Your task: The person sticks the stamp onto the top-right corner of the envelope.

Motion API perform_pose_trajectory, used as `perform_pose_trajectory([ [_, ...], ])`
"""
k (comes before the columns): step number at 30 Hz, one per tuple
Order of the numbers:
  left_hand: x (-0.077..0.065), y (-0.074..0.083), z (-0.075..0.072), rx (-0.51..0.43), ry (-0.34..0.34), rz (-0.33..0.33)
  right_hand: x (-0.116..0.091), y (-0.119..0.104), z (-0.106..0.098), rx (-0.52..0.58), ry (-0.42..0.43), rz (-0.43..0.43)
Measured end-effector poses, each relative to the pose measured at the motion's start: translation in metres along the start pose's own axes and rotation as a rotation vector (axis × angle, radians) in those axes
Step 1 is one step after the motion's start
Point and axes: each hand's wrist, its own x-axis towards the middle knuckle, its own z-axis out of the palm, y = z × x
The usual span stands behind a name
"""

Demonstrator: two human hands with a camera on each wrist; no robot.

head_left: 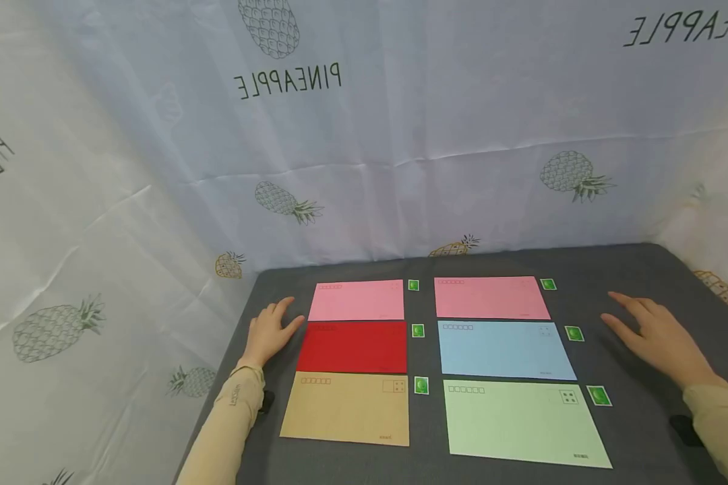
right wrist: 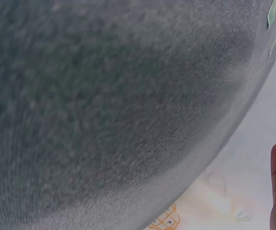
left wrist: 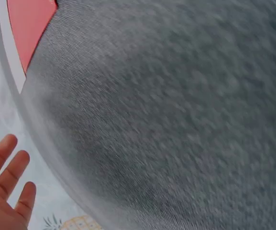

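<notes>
My left hand is at the table's left side, fingers relaxed and holding nothing, its thumb close to the red envelope. At the right, my right hand hovers with fingers extended, nearest the small green stamp beside the blue envelope. Above the red one lies a pink envelope; below it, a tan envelope. The right column also has a pink envelope at the back and a pale green envelope in front. In the left wrist view, spread fingers show.
Each envelope has a green stamp at its right, such as the stamp by the tan one. A dark grey cloth covers the table. Behind and beside it hangs a white curtain printed with pineapples.
</notes>
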Motion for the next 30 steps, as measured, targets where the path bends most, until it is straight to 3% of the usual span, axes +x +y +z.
perform_pose_trajectory([
  [8, 0.007, 0.005, 0.003, -0.096, -0.069, -0.078, 0.003, -0.009, 0.000, 0.051, -0.013, -0.008],
  [18, 0.010, 0.007, 0.011, -0.150, -0.134, -0.159, 0.002, -0.019, -0.001, 0.040, -0.044, -0.002],
  [25, 0.017, 0.010, 0.020, -0.275, -0.172, -0.153, 0.001, -0.020, 0.000, 0.053, -0.043, -0.001],
  [30, 0.023, 0.011, 0.025, -0.265, -0.165, -0.155, 0.003, -0.019, 0.002, 0.068, -0.038, -0.021],
])
